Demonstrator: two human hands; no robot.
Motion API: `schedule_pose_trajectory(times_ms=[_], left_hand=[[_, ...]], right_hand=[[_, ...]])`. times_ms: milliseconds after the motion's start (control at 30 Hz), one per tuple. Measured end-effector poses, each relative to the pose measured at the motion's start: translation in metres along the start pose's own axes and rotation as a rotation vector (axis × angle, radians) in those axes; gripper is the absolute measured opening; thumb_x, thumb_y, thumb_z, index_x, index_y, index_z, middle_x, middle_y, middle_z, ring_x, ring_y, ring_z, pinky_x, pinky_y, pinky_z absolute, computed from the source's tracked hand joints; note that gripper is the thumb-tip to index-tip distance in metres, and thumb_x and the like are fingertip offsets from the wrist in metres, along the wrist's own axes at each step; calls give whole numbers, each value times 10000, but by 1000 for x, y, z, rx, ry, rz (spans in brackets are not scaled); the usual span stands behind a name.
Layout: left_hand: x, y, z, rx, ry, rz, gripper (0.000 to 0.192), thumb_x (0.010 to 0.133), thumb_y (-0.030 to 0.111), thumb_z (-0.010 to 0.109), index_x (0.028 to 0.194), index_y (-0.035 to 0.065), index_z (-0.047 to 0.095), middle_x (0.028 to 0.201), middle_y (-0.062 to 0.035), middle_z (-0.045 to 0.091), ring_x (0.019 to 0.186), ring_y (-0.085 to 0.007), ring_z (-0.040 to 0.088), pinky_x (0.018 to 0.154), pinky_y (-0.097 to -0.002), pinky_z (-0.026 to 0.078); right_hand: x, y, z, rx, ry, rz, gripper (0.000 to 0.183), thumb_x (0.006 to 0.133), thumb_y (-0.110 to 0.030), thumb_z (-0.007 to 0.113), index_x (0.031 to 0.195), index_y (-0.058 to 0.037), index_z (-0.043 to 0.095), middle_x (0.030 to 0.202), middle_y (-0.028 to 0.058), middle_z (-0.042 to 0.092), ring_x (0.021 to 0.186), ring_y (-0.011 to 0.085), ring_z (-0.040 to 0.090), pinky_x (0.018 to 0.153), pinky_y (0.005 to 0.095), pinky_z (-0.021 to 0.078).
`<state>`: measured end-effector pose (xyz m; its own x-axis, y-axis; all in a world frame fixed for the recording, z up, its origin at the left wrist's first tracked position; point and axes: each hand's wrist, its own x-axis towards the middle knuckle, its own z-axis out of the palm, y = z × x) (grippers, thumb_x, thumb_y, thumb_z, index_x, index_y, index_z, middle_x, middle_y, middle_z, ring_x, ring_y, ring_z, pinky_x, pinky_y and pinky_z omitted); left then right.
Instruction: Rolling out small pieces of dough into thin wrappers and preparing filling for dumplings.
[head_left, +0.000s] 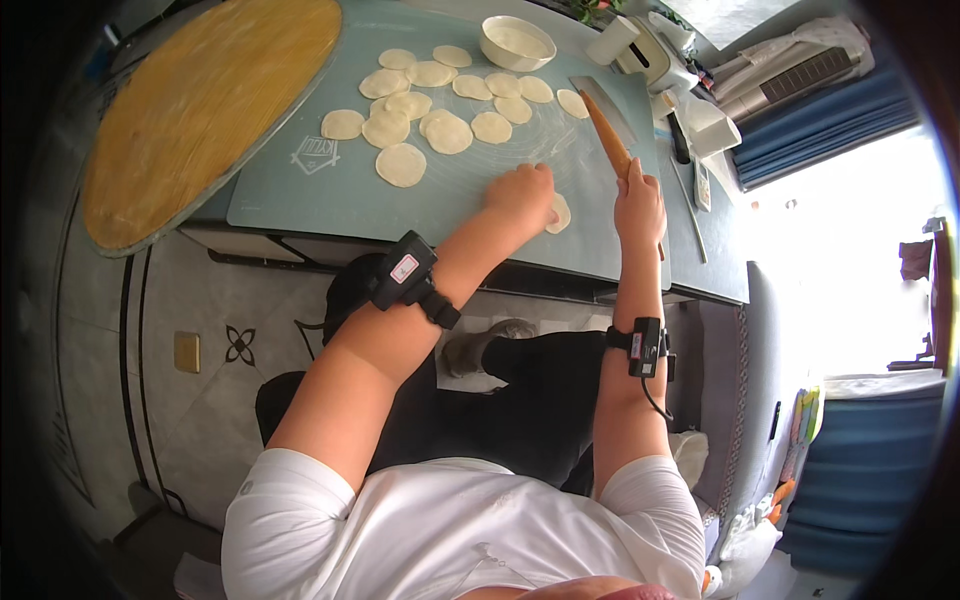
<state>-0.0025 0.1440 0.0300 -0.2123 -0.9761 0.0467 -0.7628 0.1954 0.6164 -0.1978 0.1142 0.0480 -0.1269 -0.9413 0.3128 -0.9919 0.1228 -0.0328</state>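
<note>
My left hand (525, 193) is over the front part of a grey-green silicone mat (300, 199), its fingers curled and its thumb on the edge of a small dough round (560, 215). The hand covers part of that round. To its right, my right hand (640, 210) grips a tapered wooden rolling pin (606, 135) that slants up and away to the left, its far tip raised over a metal blade (624, 118). Several thin, flat dough rounds (401, 165) lie across the middle and back of the mat, some overlapping. White flour streaks show on the mat around them.
A white bowl (517, 46) with pale contents stands at the back. A large round tray (210, 112) of straw-coloured material juts past the table's left edge. At right are a black handle (678, 141), a remote control (702, 186) and a thin stick (688, 210).
</note>
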Motion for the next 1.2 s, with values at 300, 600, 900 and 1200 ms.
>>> schedule_pose_trajectory(times_ms=[300, 600, 900, 1200], left_hand=[[5, -5, -2, 7, -19, 107, 390, 729, 255, 765, 964, 10, 574, 1014, -178, 611, 948, -362, 615, 786, -440, 508], [12, -2, 12, -101, 51, 143, 197, 775, 49, 628, 932, 3, 519, 926, -183, 616, 868, -388, 619, 720, -466, 507], [13, -23, -12, -160, 151, 51, 184, 790, -7, 589, 931, -18, 471, 960, -245, 547, 827, -402, 606, 692, -467, 505], [4, -37, -16, -206, 104, 22, 289, 781, 120, 687, 976, 5, 507, 990, -229, 553, 875, -427, 581, 744, -476, 477]], right_hand=[[-3, 14, 22, 224, -60, -167, 426, 929, -197, 528, 1349, -149, 473, 1141, 156, 573, 1003, 338, 601, 815, 432, 499], [16, 13, 19, 50, -48, -37, 475, 925, -200, 535, 1387, -230, 429, 1132, 120, 574, 983, 320, 615, 810, 435, 499], [62, 6, 47, 51, 92, -221, 431, 921, -286, 553, 1331, -167, 494, 1123, 120, 617, 923, 298, 642, 781, 389, 511], [135, -120, 34, 1584, -617, 221, 418, 950, -265, 548, 1198, 69, 518, 1035, 205, 651, 860, 215, 662, 764, 294, 549]])
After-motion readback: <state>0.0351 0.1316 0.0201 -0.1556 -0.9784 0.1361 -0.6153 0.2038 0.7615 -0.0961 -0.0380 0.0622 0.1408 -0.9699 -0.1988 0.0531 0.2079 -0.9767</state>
